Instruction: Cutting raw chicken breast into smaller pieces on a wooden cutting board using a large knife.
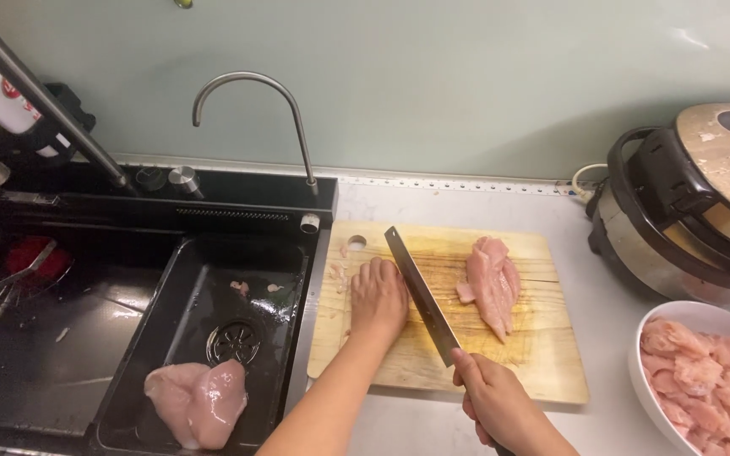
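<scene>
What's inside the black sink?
A raw chicken breast lies in the black sink, near the drain, with tiny meat scraps. Whatever is beneath the chicken is covered.

Bare board btwn knife & chicken breast, bowl blocks rt, sink drops lt

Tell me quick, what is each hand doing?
Left hand: closed, knuckles down on the cutting board; contents hidden.
Right hand: closed on the knife.
</scene>
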